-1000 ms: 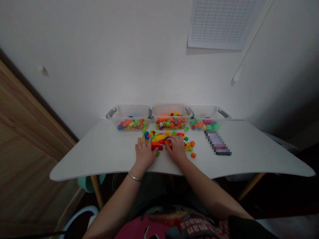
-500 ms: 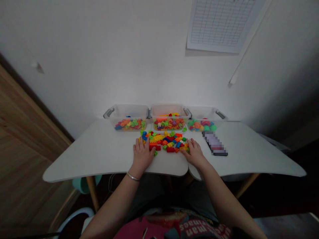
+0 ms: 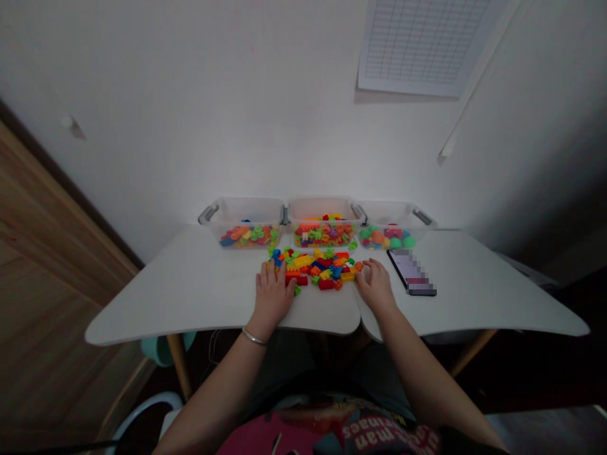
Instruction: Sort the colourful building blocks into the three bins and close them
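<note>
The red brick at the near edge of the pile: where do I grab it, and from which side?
Probably grip the red brick by its long sides from above, thumb on the near face. It lies flat on the table, that face is free, and other bricks crowd its far side and right end.

Left hand (image 3: pixel 272 296) and right hand (image 3: pixel 378 291) either side of brick pile (image 3: pixel 317 268) on white table (image 3: pixel 190 291)

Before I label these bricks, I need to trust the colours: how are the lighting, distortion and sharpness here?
Head view: dim, brightest on the wall behind the bins and mid-table, corners falling dark. Head view: the wide-angle lens bows the table edge. Head view: the brick pile between left hand and right hand is small, yet its colours are readable. The phone screen is pixelated.
</note>
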A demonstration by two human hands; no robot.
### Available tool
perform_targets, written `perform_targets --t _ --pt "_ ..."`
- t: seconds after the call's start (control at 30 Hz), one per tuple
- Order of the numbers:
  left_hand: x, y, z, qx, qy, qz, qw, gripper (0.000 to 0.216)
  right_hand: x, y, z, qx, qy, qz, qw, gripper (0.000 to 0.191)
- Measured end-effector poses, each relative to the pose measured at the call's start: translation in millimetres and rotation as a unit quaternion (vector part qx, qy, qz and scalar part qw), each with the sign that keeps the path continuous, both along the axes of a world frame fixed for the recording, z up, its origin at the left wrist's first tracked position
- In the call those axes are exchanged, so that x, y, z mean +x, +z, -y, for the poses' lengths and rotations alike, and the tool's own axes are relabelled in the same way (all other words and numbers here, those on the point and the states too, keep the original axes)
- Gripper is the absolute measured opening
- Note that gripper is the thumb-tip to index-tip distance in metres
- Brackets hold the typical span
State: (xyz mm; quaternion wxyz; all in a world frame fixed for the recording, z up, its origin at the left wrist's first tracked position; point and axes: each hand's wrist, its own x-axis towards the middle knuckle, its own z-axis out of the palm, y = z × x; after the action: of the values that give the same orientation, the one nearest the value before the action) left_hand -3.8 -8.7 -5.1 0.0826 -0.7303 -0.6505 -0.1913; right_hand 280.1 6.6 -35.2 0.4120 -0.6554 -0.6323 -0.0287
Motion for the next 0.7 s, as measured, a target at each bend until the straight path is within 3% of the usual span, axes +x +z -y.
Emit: perform_targets --t 0.23,0.37,0.53,0.7 --pt "0.1 -3.3 -0.7 -0.003 0.003 -0.015 1.000 0.060 7.0 9.8 25.4 -0.079 -0.022 -0.005 0.997 0.036" --pt "2.7 0.2 0.9 -0.015 0.006 -0.019 1.000 0.058 -0.9 15.4 26.2 -0.101 -0.008 0.064 0.993 0.033" --pt "5.0 2.9 1.5 -0.032 0.014 -0.018 0.999 0.059 -5.2 14.4 27.5 -0.096 0.000 0.121 0.988 0.031" --pt "3.9 0.7 0.5 -0.026 0.009 -0.018 0.999 0.061 -1.2 9.0 24.9 -0.079 0.000 0.093 0.993 0.033"
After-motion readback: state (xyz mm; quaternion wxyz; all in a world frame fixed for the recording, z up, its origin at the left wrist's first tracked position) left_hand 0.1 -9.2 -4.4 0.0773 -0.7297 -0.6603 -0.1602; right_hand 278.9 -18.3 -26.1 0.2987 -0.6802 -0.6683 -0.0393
